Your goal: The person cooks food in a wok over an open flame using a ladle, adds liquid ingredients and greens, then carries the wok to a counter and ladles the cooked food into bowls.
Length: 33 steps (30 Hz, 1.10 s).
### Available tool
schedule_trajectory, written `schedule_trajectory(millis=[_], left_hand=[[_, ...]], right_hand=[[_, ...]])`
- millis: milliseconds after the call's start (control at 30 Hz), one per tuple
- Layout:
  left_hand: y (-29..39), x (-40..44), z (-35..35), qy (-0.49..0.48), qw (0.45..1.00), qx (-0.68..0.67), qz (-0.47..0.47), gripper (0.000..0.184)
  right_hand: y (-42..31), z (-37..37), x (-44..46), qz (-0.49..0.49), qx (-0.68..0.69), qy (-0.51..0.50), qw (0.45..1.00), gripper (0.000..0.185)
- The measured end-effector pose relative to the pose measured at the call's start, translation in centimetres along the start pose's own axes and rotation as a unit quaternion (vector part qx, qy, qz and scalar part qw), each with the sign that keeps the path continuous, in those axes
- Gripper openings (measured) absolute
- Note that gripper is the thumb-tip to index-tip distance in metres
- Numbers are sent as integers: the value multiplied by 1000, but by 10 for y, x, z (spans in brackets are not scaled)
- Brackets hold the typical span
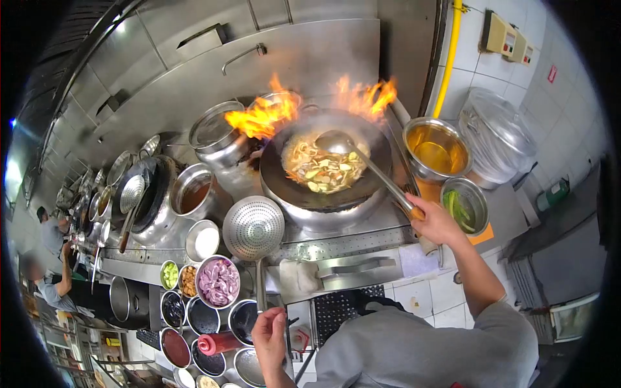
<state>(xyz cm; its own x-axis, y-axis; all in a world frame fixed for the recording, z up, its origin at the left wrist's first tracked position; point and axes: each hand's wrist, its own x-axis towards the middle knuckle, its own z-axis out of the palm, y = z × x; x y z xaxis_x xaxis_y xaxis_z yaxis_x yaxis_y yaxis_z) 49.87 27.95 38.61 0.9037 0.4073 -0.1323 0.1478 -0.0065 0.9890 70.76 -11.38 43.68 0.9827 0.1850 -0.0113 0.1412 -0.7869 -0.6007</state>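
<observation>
Grey-shirted co-workers (50, 294): two people, well off to the left of the left hand, by the row of pans.
Purple chopped onions (220, 282): in a round metal bowl (200, 291), up and left of the left hand.
Red plastic bottle (217, 343): lying over the small bowls, just left of the left hand.
Round steel strainer (253, 228): full of little holes, straight ahead of the left hand, handle running back to it.
Left hand (268, 333): fingers curled in pretty narrow, right by that handle's end. Honestly can't tell if it's gripping it.
Big dark wok (275, 174): ahead and left of the right hand, with sliced, saucy food (333, 173) in it and orange flames (262, 118) behind the rim.
Steel ladle (335, 141): bowl down in the food, shaft slanting back to the right hand.
Right hand (436, 221): closed round the ladle's wooden handle end.
Shiny steel bowl (414, 145): orange-brown liquid inside, just beyond the right hand.
Smaller metal bowl (479, 210): long green veg in it, just right of the right hand.
</observation>
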Motion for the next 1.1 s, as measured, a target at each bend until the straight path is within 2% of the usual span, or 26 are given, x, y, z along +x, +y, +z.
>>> schedule_trajectory(millis=[33,133,233,333,367,467,600,700,800,900,1000,1067,1100], left_hand=[[4,0,3,0,1000,-5,8,13],[0,3,5,-1,1000,-20,2,13],[-6,5,9,-11,1000,14,-12,14],[-5,6,11,-19,998,60,-18,15],[-8,9,14,-17,998,66,2,17],[-6,15,20,-16,992,121,-15,20],[14,14,31,-11,990,138,1,25],[20,4,35,14,983,184,20,28],[14,-15,32,38,983,177,-40,27],[-7,-43,28,77,977,193,-54,26],[-87,-80,21,148,975,68,-151,24],[-147,-116,15,196,946,98,-239,28],[-183,-138,13,211,933,179,-230,30]], right_hand=[[-5,-1,-5,45,40,1,998,65],[0,2,-11,53,-20,3,998,68],[2,-3,-4,143,176,-51,973,67],[21,23,2,-78,53,81,992,67],[2,18,6,-9,178,26,984,71],[-44,15,31,29,427,-90,899,73],[-100,26,96,1,490,-160,857,73],[-155,46,180,-31,415,-188,890,65],[-190,104,283,-77,338,-160,924,57],[-217,155,354,-111,239,-148,953,60],[-228,190,395,-157,146,-127,969,50],[-227,217,427,-154,103,-120,975,37],[-234,212,421,-103,161,-141,971,27]])
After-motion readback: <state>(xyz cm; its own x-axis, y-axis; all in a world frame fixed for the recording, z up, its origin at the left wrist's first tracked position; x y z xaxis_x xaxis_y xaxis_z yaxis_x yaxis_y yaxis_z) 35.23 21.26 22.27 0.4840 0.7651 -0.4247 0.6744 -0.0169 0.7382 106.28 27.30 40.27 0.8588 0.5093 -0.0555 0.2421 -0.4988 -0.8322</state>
